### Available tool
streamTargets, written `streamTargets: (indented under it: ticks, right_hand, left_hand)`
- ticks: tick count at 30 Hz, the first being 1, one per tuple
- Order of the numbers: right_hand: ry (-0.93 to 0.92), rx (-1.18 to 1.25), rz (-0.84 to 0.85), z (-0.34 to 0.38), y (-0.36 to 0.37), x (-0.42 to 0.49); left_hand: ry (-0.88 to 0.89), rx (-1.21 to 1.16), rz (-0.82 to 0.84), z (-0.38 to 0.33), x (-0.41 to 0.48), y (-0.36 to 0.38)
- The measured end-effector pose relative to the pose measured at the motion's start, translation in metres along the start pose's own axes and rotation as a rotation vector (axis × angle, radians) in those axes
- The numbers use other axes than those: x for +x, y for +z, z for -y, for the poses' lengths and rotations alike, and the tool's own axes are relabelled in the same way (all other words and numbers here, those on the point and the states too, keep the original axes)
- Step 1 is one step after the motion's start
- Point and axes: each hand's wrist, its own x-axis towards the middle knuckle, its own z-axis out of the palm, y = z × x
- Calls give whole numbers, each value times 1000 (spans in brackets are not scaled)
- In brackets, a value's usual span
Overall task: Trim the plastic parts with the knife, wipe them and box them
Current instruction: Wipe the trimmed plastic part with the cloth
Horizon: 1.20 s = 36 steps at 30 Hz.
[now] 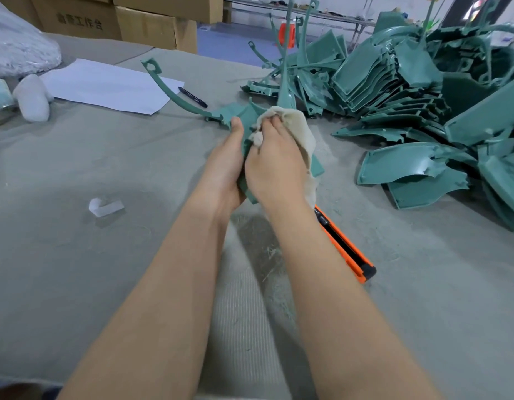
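Observation:
My left hand (225, 166) grips a green plastic part (235, 115) above the middle of the table; the part's long curved arm (169, 90) reaches up to the left. My right hand (276, 160) holds a beige cloth (300, 131) bunched against the part's right face, fingers curled round the cloth. The cloth hides much of the part. An orange and black utility knife (346, 249) lies on the table just right of my right forearm, untouched.
A big heap of green plastic parts (408, 90) fills the right side. On the left lie a white sheet of paper (105, 85), a black pen (193, 97), a white bottle (33, 101) and a scrap of tape (105, 207). Cardboard boxes (151, 27) stand behind. Plastic shavings litter the grey table cover (76, 157).

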Motion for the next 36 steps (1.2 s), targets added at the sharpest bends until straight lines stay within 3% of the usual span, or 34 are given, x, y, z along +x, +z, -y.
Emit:
streamTargets:
  ticks: [9,13,15,19,23,29,36]
  right_hand:
    - [43,41,39,-4,-2,15]
    - [-57,117,123,10,7,-33]
    - [-81,144,144,14,9,-43]
    - [-58,112,109,13,7,-24]
    - [13,41,22,4,4,19]
    - [35,-31,30,-5,-2,41]
    - [-68,123,90,1,14,-17]
  left_hand:
    - [49,-7,-32,-3,3,0]
    - [117,276,-297,-11,2,-9]
    - [112,342,-350,-15,6,-12]
    - [100,243,-258,-9,3,-8]
    - [86,-56,-79,-1,0,-1]
    - [94,-140,17,-2,4,1]
    - [139,-33,-142,-4,5,-10]
